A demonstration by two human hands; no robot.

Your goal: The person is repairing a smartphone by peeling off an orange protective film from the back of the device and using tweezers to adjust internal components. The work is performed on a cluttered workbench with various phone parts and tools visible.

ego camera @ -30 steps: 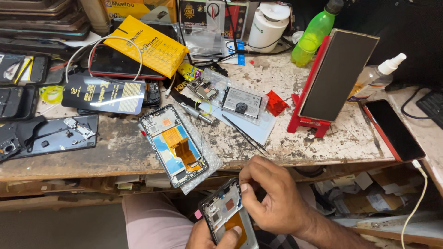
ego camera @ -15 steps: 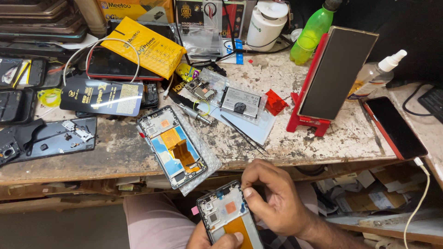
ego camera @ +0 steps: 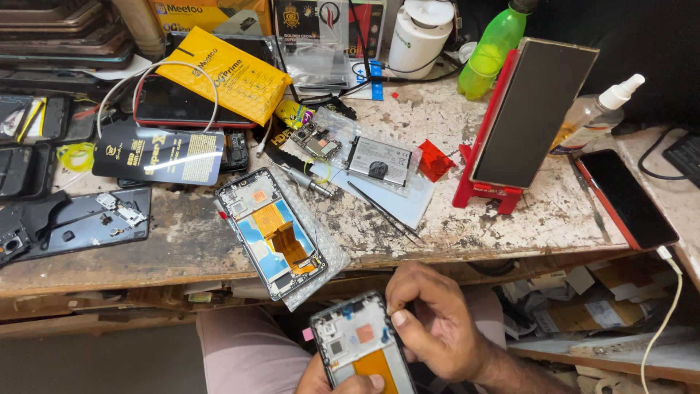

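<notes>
Open phone frame held over the lap, second frame waiting on the desk

The left hand [ego camera: 343, 379] at 6 o'clock props an opened phone frame [ego camera: 359, 349] from below, its thumb closed over the lower edge. The right hand [ego camera: 437, 332] sits just at 3 o'clock of it, fingers curled tight with the thumb tip pressed on the frame's right edge; whether something small is pinched in that grip cannot be told

Judging by what lies about, the strip-down looks well along: the held frame is bare of its back, with an orange patch showing, while a battery [ego camera: 379, 160] and a small circuit board [ego camera: 315, 142] lie loose on the desk [ego camera: 510, 226]. Refitting looks left to do

A second open phone frame [ego camera: 271, 232] overhangs the desk's near edge at 11 o'clock, close to the hands. A red stand [ego camera: 487, 191] rises at 1 o'clock. The lap gives little free room
</notes>
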